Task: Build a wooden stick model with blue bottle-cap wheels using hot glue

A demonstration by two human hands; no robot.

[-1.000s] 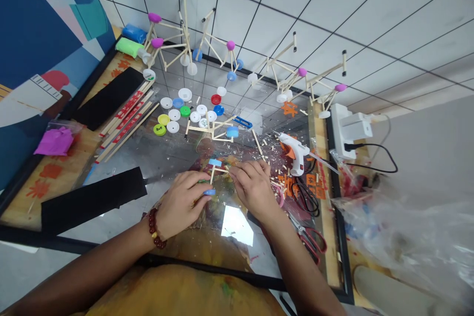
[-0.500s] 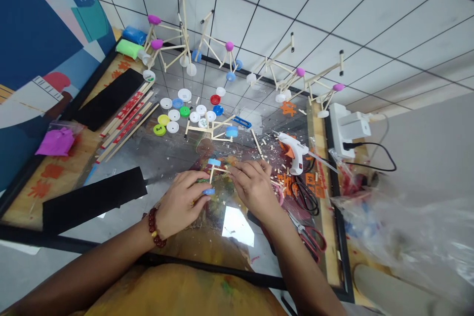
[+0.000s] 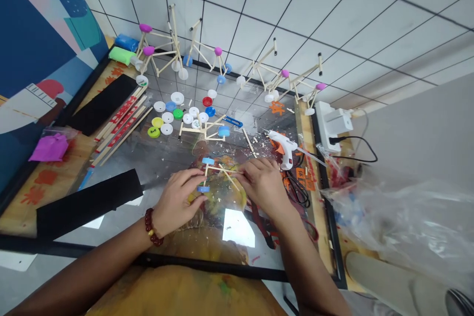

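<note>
My left hand [image 3: 179, 201], with a beaded bracelet at its wrist, has thumb and index finger around a short wooden stick axle [image 3: 206, 176] with a light blue bottle cap [image 3: 208, 161] at its far end and a darker blue cap [image 3: 203, 189] at its near end. From this axle thin wooden sticks [image 3: 219, 169] run right to my right hand [image 3: 263, 183], whose fingers pinch their end. One loose-looking stick [image 3: 230, 178] slants across below them; whether it is joined, I cannot tell. The right fingertips are partly hidden.
Beyond my hands lies a stick frame [image 3: 203, 132] with a blue cap, beside several coloured caps [image 3: 177, 114] and a blue cutter [image 3: 233, 122]. A white glue gun [image 3: 283, 147] rests at the right. Finished-looking stick models [image 3: 218, 54] line the wall; black strips [image 3: 89, 202] lie left.
The view has shifted slightly. My left fingers have opened a little around the capped axle, baring more of the lower cap. A slanting stick now shows near my right fingers.
</note>
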